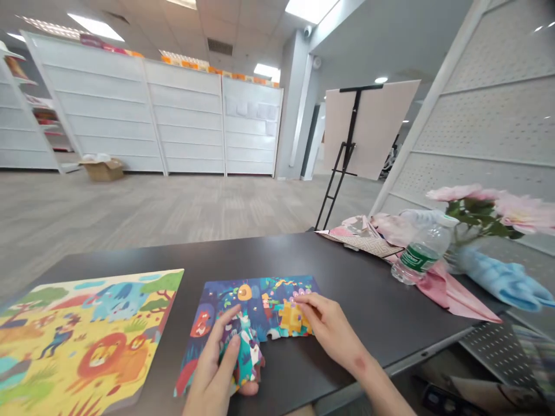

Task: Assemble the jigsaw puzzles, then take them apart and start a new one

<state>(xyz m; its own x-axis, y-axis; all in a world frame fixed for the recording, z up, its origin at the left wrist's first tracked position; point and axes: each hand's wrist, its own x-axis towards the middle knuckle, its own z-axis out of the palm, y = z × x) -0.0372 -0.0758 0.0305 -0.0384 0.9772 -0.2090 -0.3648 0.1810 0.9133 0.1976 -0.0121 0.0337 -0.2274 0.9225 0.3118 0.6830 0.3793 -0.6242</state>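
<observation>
Currently, head view, left hand: the left hand (214, 367) is closed around a small bunch of jigsaw pieces (248, 349), teal with white and purple patches, thumb across the front and fingers behind; it sits over the lower left part of the forest puzzle.
Right hand: the right hand (327, 323) reaches in with its fingers bent together at the edge of a yellow jigsaw piece (289, 319); whether they pinch it or only rest against it, I cannot tell.
Forest puzzle: the dark blue forest puzzle (255, 289) lies flat between the hands, partly covered by them, with an uneven lower edge; the yellow piece is on its right part.
Savanna puzzle: a yellow savanna puzzle (108, 312), with lions and blue elephants, lies to the left, well apart from both hands.
Tabletop: the black table (359, 289) carries both puzzles.
Right end of table: a clear plastic bottle (422, 251) with a green label stands beside pink flowers (520, 208), pink cloth (455, 294) and a pale blue fabric bundle (503, 277).
Behind: a black easel (344, 153) holds a pale board (377, 127); white shelving (186, 115) lines the far side, a cardboard box (104, 169) on the floor before it.
</observation>
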